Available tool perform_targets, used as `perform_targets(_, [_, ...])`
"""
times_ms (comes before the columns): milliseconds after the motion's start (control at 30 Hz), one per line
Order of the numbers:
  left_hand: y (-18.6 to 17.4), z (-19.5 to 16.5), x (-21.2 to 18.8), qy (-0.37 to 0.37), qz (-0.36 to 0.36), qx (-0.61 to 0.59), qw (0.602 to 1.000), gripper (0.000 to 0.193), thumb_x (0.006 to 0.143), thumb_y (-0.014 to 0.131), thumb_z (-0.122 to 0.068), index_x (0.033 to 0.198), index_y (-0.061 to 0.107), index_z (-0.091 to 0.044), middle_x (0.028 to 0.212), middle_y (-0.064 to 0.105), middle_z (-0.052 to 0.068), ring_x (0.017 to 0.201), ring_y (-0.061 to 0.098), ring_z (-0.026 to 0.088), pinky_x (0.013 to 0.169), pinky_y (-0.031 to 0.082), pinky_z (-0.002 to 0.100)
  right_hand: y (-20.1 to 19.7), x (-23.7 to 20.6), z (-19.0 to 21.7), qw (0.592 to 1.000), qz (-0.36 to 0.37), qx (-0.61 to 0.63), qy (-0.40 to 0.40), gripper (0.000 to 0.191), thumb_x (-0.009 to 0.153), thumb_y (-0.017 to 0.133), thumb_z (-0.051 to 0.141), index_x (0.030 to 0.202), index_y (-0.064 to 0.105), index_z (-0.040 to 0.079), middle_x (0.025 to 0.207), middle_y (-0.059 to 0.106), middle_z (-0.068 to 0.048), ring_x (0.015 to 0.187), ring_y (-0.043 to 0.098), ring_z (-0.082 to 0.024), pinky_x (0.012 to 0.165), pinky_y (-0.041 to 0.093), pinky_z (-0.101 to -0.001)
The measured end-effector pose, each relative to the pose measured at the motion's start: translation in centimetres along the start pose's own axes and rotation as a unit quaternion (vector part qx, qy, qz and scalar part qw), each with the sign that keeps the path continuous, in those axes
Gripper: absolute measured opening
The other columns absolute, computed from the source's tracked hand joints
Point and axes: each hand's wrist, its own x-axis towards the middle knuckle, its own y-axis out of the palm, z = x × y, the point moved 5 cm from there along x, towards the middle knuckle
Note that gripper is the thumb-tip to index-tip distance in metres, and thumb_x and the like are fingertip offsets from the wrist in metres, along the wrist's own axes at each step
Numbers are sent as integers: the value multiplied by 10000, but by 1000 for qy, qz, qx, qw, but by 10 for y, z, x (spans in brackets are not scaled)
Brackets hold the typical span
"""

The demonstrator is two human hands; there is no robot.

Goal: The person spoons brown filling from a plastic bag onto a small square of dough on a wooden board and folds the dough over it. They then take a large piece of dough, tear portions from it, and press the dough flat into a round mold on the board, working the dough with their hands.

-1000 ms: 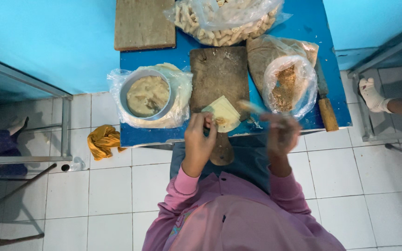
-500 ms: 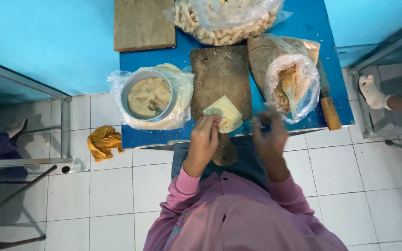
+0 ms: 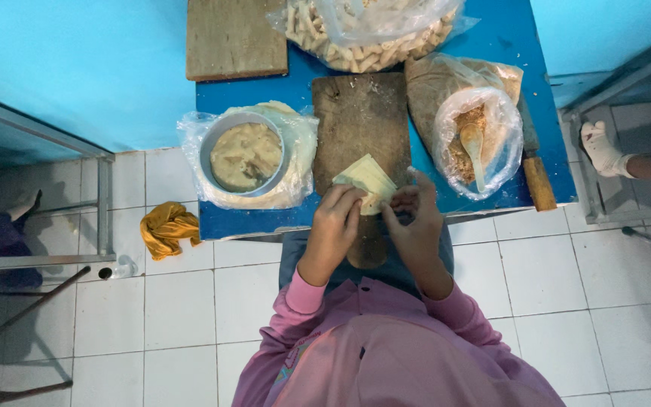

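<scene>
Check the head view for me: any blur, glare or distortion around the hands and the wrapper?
Head view: sharp, evenly lit, no hard shadows; left hand, right hand and the pale wrapper between them read clearly, without motion blur; mild glare on the plastic bags; wide-angle lens bends the table edges and floor tiles toward the corners.

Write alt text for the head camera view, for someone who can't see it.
Both hands, left hand and right hand, fold a pale dough wrapper above a wooden board on a blue table. A bowl of filling sits left; a bagged spoon right.
</scene>
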Motion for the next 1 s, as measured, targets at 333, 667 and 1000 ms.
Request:
perform_targets(333, [0,-3,3,7,29,0,1000,198,880,639,94,1065,680,35,1059,631,167,1017,646,352,881,529,405,12,-5,-7,995,-31,65,-63,729,893,787,-85,1502,400,23,1112,696,-98,994,715,-137,871,604,-272])
perform_targets(667, [2,1,1,-1,22,-11,1000,141,914,650,56,1053,655,31,1063,626,166,1023,636,358,887,525,409,19,-7,11,977,1,-122,-174,285,883,805,11,1118,660,84,1101,718,-118,1052,711,-324,908,565,-388])
perform_targets(1000, [-5,-3,0,30,55,21,998,118,889,685,38,1003,654,26,1102,621,152,1045,602,358,905,503,412,-7,17,32,933,194,-108,-282,369,887,707,-24,1246,658,44,1129,727,-152,1044,725,-328,856,588,-394])
